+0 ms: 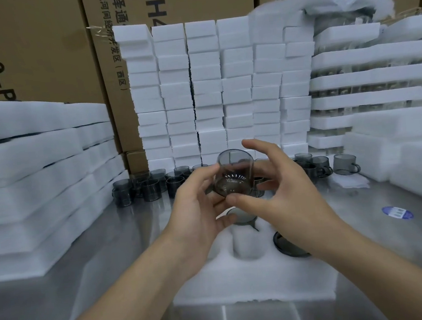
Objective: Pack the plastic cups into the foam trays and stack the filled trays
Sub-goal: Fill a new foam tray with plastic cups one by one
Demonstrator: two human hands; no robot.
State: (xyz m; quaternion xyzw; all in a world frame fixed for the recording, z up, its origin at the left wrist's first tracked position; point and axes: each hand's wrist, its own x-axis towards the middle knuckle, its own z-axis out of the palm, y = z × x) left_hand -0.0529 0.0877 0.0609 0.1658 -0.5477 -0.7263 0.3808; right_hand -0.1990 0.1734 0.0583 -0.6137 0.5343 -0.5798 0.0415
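Cup (234, 175), smoky grey and tilted, is held above the foam tray (255, 284) by the left hand (196, 207), fingers curled round its side; right hand (285, 191) hovers alongside, fingers spread loose, thumb at its base.

Hands: two, left hand (197, 212), right hand (288, 196). Held cup (234, 175): one. Foam tray (253, 287) in front: one. Cups in tray: two (242, 218) (289, 249). Loose cups (151, 190) on surface (110, 247): over dozen, exact count unclear. Foam block columns (207, 88): six. Blue sticker (397, 212): one.
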